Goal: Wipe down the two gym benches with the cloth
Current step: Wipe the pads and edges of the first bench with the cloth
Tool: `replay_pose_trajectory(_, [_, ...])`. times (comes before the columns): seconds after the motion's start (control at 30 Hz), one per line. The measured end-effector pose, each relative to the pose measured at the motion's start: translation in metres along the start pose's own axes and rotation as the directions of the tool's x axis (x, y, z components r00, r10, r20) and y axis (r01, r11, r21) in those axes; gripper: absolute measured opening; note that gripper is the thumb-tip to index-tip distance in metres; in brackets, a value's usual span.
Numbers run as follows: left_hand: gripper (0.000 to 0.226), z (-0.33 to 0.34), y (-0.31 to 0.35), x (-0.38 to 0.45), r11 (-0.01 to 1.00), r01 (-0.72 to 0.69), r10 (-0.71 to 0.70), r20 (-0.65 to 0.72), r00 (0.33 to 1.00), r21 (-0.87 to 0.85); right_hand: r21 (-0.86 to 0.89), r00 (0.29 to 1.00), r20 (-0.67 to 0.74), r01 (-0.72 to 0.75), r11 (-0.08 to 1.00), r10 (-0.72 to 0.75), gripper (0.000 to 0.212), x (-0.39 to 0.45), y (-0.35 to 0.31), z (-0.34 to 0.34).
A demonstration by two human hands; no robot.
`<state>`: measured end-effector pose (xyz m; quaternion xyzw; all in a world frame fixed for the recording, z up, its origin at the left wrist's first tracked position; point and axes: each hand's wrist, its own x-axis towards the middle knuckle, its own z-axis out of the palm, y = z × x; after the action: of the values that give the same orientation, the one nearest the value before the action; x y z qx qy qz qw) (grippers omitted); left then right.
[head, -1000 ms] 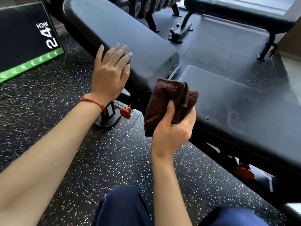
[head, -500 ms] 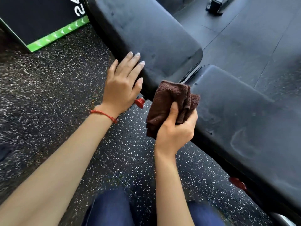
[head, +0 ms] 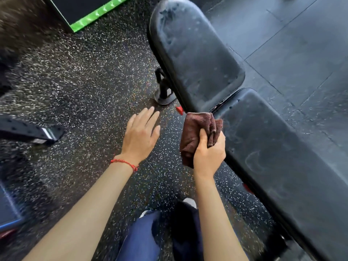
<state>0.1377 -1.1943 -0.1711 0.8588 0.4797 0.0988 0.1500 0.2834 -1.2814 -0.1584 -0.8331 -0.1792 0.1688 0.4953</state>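
A black padded gym bench runs from top centre to lower right, made of a back pad (head: 195, 53) and a seat pad (head: 278, 151) with a gap between them. Smear marks show on both pads. My right hand (head: 209, 153) grips a bunched dark brown cloth (head: 197, 132) held upright at the near edge of the seat pad, beside the gap. My left hand (head: 141, 134), with a red string at the wrist, hovers over the floor with its fingers straight, left of the bench and touching nothing. Only one bench is in view.
Speckled black rubber floor (head: 75, 91) lies under my hands. A bench foot (head: 163, 91) and a red knob (head: 179, 109) sit below the back pad. A black box with a green edge (head: 98, 14) stands at top left. Dark equipment (head: 28, 131) juts in from the left. My knees (head: 150, 238) are at the bottom.
My left hand has come off the back pad and now hangs over the floor. The view has swung down and left. My right hand still holds the cloth by the seat pad.
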Motion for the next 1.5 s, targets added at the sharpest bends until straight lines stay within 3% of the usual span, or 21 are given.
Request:
replay_pose_trajectory(0.23, [0.052,-0.077,0.028,-0.039,0.995,0.097,-0.100,0.098,0.990,0.029,-0.075,0.988,0.139,-0.059,0.995,0.069,0.035,-0.024,-0.067,-0.052])
replay_pose_trajectory(0.6, [0.052,-0.174,0.048,-0.044,0.982,0.184,-0.185,-0.018,0.983,-0.046,-0.076,0.956,0.289,0.080,0.994,-0.055,0.036,-0.029,-0.162,-0.080])
replay_pose_trajectory(0.8, [0.051,-0.191,0.008,-0.032,0.981,0.185,-0.186,-0.007,0.983,-0.059,-0.120,0.945,0.318,0.118,0.986,-0.075,0.035,-0.028,-0.193,-0.044])
replay_pose_trajectory(1.13, [0.049,-0.241,-0.090,0.004,0.990,0.127,-0.125,0.030,0.992,-0.061,-0.092,0.957,0.290,0.055,0.994,-0.026,0.033,-0.055,-0.260,0.057])
replay_pose_trajectory(1.5, [0.051,-0.280,-0.162,0.103,0.989,0.145,-0.144,0.042,0.989,-0.014,-0.078,0.953,0.301,0.035,0.996,-0.010,0.034,-0.015,-0.315,0.156])
